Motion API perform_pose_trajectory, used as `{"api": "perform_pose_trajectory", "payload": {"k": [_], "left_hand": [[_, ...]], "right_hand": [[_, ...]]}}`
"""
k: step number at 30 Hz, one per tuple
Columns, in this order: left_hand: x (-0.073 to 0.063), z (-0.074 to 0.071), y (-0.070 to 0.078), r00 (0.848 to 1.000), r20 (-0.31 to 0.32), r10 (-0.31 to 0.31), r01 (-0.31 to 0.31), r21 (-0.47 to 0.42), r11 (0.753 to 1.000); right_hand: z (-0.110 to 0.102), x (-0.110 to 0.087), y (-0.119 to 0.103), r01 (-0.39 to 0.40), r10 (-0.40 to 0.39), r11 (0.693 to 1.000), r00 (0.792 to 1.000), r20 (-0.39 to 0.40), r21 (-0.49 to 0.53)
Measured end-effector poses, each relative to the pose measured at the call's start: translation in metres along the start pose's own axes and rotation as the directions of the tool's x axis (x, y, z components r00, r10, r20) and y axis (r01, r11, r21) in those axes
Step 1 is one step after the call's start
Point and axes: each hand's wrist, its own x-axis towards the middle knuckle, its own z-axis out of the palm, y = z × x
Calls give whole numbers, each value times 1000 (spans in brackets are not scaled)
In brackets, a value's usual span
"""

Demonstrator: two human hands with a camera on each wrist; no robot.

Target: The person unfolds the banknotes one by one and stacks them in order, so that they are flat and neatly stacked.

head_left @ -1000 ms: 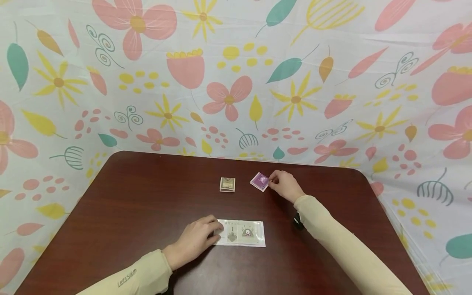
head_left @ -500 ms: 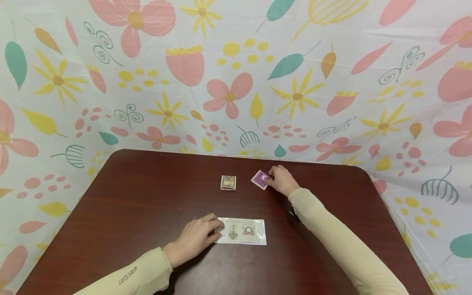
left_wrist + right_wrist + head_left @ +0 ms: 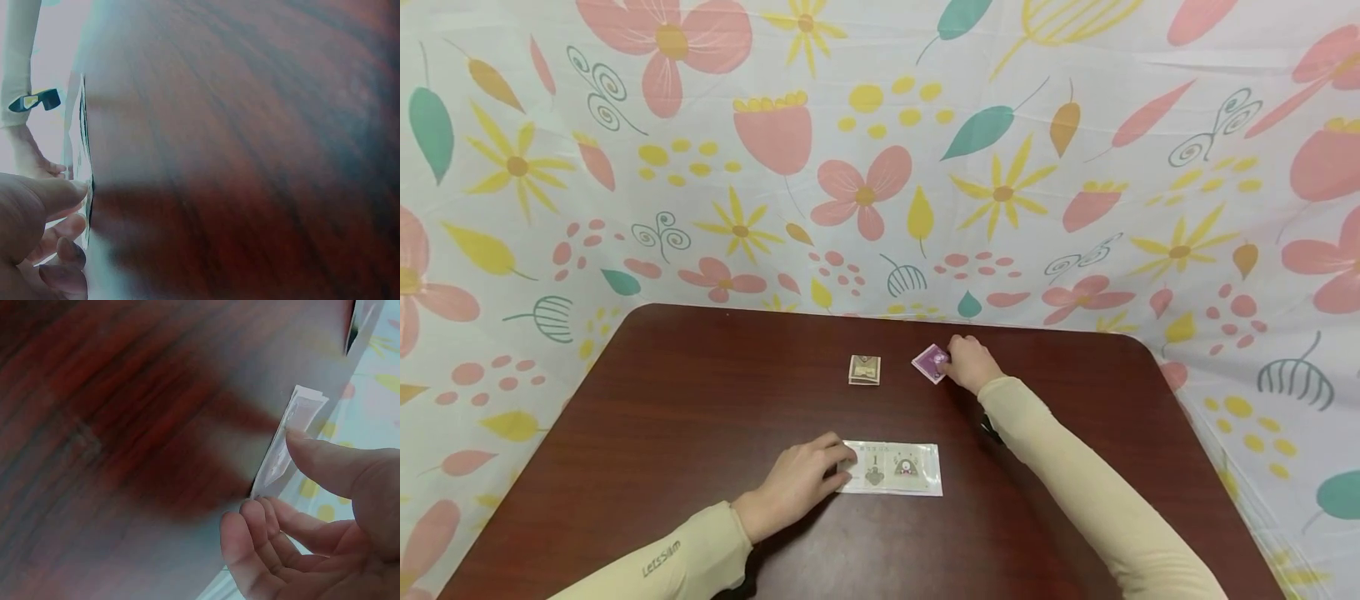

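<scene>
On the dark table lies a long white printed strip (image 3: 891, 469) with a shiny, clear-looking margin, a "1" and a small penguin-like picture. My left hand (image 3: 797, 482) rests on its left end, thumb and fingertips touching it; the left wrist view shows the strip (image 3: 84, 144) edge-on beside the thumb. Farther back, my right hand (image 3: 972, 364) pinches the right corner of a small purple folded paper (image 3: 930, 363). In the right wrist view the thumb lies on the folded paper (image 3: 294, 434), with fingertips at its lower edge. An olive folded paper (image 3: 865, 369) lies left of it, untouched.
The brown table (image 3: 700, 400) has rounded back corners. A white cloth (image 3: 850, 167) printed with flowers and leaves hangs directly behind its back edge and along the sides.
My right hand has shifted slightly left and farther over the purple folded paper, covering more of its corner. The left hand stays on the strip; the camera view has shifted slightly.
</scene>
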Motion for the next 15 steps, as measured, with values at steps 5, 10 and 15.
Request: {"api": "perform_pose_trajectory", "payload": {"k": [5, 10, 15], "left_hand": [[0, 0, 0, 1000, 12, -10, 10, -4, 1000], [0, 1, -1, 1000, 12, -6, 6, 0, 1000], [1, 1, -2, 1000, 15, -2, 2, -2, 1000]], "right_hand": [[0, 2, 4, -38, 36, 998, 999, 37, 42], [2, 4, 13, -52, 48, 993, 998, 37, 111], [2, 4, 20, -100, 94, 974, 995, 41, 205]]}}
